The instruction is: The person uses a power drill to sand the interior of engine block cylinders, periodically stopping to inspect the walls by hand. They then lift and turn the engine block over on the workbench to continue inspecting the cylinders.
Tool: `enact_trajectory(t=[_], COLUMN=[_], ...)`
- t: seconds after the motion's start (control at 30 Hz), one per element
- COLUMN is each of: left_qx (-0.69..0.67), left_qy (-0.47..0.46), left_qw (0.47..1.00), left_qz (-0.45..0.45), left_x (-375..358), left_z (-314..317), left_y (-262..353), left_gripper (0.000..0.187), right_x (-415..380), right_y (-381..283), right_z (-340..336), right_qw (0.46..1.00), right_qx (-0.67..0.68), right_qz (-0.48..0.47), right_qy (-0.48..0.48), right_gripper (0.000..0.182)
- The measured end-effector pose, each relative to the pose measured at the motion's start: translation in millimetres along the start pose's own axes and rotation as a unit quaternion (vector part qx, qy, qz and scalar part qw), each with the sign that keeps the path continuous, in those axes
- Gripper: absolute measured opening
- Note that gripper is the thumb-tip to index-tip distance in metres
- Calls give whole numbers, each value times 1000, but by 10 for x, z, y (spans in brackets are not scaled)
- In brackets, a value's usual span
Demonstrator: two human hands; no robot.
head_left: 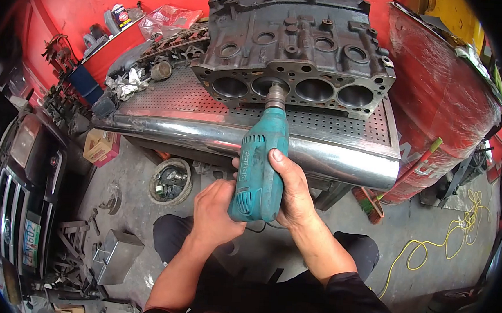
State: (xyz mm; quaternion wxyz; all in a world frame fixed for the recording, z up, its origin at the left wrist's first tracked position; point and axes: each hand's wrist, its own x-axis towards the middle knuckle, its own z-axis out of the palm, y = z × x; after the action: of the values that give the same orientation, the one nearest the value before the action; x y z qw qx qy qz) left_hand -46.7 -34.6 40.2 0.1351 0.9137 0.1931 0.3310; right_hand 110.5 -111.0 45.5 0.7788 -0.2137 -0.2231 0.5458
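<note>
A teal power drill (pixel 262 163) points away from me, gripped in both hands. My left hand (pixel 218 209) is closed around its handle at the rear. Around the right side of its body wraps my right hand (pixel 292 188), thumb lying along the housing. The drill's metal chuck (pixel 276 97) is at the second cylinder bore from the left; whatever is fitted in it is mostly hidden inside the bore. That bore belongs to a dark engine block (pixel 294 43), which lies on a perforated metal bench (pixel 167 101) with its row of bores facing me.
Greasy engine parts (pixel 177 46) and a crumpled rag (pixel 129 83) lie on the bench's left. Below is a round basin (pixel 185 197) of parts. A broom (pixel 370 205) and yellow cord (pixel 413 249) are at right. A vehicle's front (pixel 24 199) stands at left.
</note>
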Motion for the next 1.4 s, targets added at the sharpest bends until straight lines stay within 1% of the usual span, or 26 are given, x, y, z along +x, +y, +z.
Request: enact_trajectory(t=[0.73, 0.93, 1.13, 1.4], left_qx=[5, 3, 2, 7], left_qy=[6, 6, -1, 2], left_qw=[1000, 1000, 1000, 1000], left_qz=[16, 15, -9, 4], left_x=[-25, -9, -76, -50], left_z=[16, 19, 29, 20], left_y=[-45, -24, -37, -59], left_gripper=[54, 51, 51, 53], right_x=[-26, -25, 9, -14], right_y=[10, 2, 91, 40], right_z=[31, 25, -39, 30], right_qw=[1000, 1000, 1000, 1000], right_qx=[-16, -14, -7, -4], right_qz=[-11, -9, 6, 2], right_qy=[1, 5, 9, 13], right_gripper=[59, 59, 59, 59])
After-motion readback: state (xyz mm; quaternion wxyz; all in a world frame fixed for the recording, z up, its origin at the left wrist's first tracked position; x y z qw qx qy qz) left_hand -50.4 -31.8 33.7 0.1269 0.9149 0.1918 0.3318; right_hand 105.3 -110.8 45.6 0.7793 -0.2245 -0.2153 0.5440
